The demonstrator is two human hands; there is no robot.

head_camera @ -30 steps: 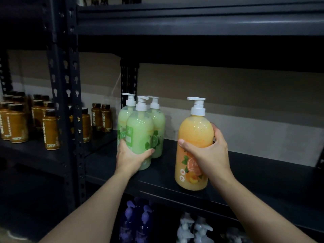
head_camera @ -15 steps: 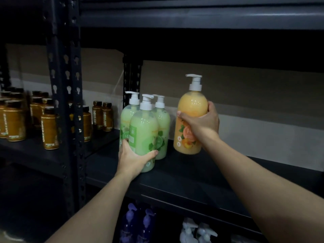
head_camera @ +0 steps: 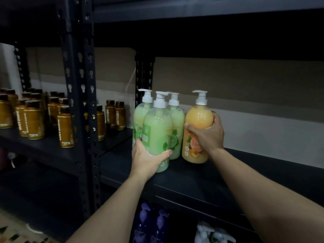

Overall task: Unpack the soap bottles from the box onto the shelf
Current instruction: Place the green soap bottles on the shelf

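Head view. The translucent orange pump-top soap bottle (head_camera: 199, 116) is no longer at the front lip of the dark metal shelf board (head_camera: 245, 172), where it stood a second ago. Half a second ago it was raised and moving inward. It now stands upright deep on the board, and its base appears to be down. It is just beside the rear right one of the three pale green pump-top soap bottles (head_camera: 177, 116); I cannot tell whether the two touch.

The right hand (head_camera: 205, 135) grips the orange bottle's middle, thumb on the near face and fingers wrapped round the far side. The left hand (head_camera: 147, 158) has not shifted. Its thumb and fingers are curled round the lower body of the front green bottle (head_camera: 157, 130), steadying the cluster.

Judgement: this bottle is placed, and letting go is what is left. The box is out of view, so the remaining count is unknown.

Surroundings:
- Amber bottles with dark caps (head_camera: 33, 120) fill the neighbouring bay on the left, behind the perforated black upright post (head_camera: 78, 102).
- Purple pump bottles (head_camera: 150, 223) and white pump bottles (head_camera: 210, 234) sit on the tier below.
- The board to the right of the orange bottle shows bare.
- The tight green group is the only obstruction, and a nudge could tip one.
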